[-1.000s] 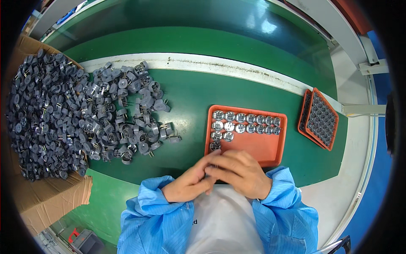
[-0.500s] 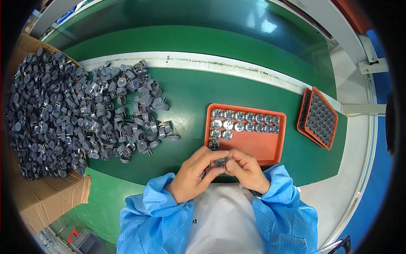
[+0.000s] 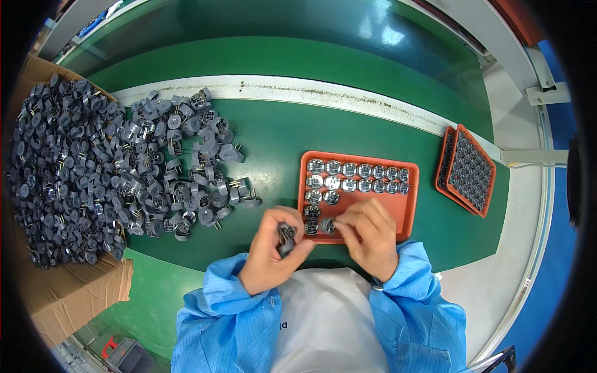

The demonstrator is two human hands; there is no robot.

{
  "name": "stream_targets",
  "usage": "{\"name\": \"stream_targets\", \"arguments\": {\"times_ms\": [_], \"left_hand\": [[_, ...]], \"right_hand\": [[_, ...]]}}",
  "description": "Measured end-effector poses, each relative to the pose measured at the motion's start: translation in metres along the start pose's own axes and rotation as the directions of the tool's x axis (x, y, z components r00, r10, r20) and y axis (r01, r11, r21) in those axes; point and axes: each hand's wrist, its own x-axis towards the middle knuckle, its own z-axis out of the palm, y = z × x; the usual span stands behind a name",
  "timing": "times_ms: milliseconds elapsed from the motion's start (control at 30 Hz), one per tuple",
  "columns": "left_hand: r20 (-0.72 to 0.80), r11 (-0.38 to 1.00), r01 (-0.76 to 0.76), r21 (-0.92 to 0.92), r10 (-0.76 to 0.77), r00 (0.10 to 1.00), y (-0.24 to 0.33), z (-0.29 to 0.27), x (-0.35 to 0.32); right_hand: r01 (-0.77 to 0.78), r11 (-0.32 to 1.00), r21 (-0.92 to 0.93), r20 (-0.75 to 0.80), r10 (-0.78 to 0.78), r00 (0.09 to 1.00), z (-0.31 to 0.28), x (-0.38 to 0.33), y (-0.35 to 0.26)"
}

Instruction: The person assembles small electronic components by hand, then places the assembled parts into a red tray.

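My left hand (image 3: 273,250) is closed around grey round plug parts (image 3: 286,235) with metal pins; how many it holds is hidden by the fingers. My right hand (image 3: 368,237) pinches one round plug part (image 3: 326,225) by its side, over the near left area of a red tray (image 3: 407,214). Inside the tray, two rows of round parts (image 3: 349,170) with shiny metal faces run along the far side. Several more parts (image 3: 311,212) stand down its left side, next to the pinched one.
A large heap of grey plug parts (image 3: 155,168) spills from a cardboard box (image 3: 93,292) onto the green table (image 3: 267,137) at left. At right lie two stacked red trays (image 3: 489,186) filled with parts. A white ledge (image 3: 298,87) borders the table's far side.
My hands have come apart from where they met at the tray's near edge. The left moved slightly left; the right now holds a plug part at the tray's near left.
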Motion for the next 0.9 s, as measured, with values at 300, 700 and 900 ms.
{"name": "stream_targets", "arguments": {"times_ms": [300, 700, 900], "left_hand": [[0.205, 0.683, 0.362, -0.634, -0.303, 0.931, 0.021, -0.017, 0.002], [0.372, 0.874, 0.436, -0.214, -0.340, 0.864, 0.019, -0.008, -0.008], [0.558, 0.805, 0.573, 0.152, -0.548, 0.623, 0.039, -0.009, 0.010]], "right_hand": [[0.072, 0.950, -0.303, 0.083, -0.048, 0.995, 0.009, 0.002, 0.015], [0.163, 0.983, 0.079, 0.146, -0.173, 0.974, -0.016, 0.004, -0.018], [0.224, 0.941, 0.253, 0.270, -0.291, 0.918, -0.015, -0.014, -0.012]]}}
